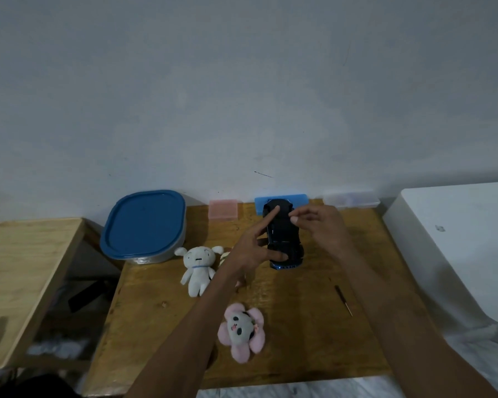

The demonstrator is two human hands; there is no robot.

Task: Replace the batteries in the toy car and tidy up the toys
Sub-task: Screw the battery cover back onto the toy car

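Note:
The toy car [285, 239] is dark with a blue trim and is held belly-up above the wooden table [299, 340]. My left hand [256, 248] grips it from the left, thumb on the near end, index finger laid across the underside. My right hand [314, 222] hovers at the car's far right side with thumb and finger pinched together; whether something small is between them is too small to tell. A white plush dog [197, 268] lies left of my left wrist. A pink flower plush [242, 330] lies near the front. A small screwdriver [343, 300] rests at the right.
A grey container with a blue lid [144, 225] stands at the back left. Along the wall sit a pink box [223, 209], a blue box [299, 200] and a clear box [351, 199]. A white appliance [457, 248] flanks the right, a second wooden table [20, 277] the left.

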